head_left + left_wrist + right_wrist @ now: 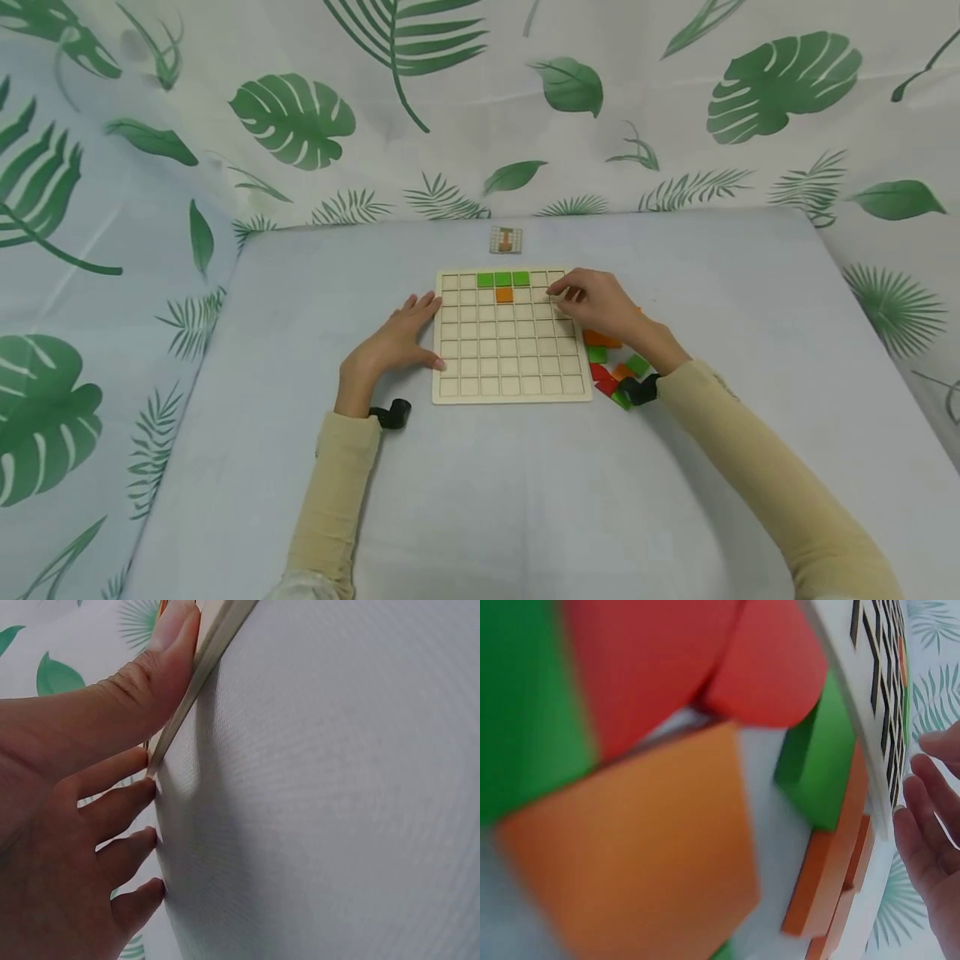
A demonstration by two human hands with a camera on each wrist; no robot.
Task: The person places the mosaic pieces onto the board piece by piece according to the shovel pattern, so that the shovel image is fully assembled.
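A pale square grid board (487, 367) lies on the table. In its top row sit several green tiles (503, 280) side by side, with one orange tile (505, 295) just below the middle one. My left hand (397, 337) spreads along the board's left edge, thumb over the rim and fingers straight against the side; the left wrist view shows the thumb (161, 667) on the edge. Over the board's upper right squares is my right hand (600, 304), index finger and thumb a little apart, and no tile shows between them.
Loose orange pieces (660, 847), red pieces (765, 667) and green pieces (821, 757) lie in a pile right of the board, partly under the right forearm. Behind the board is a small pattern card (506, 240). A leaf-print curtain (465, 125) hangs at the back.
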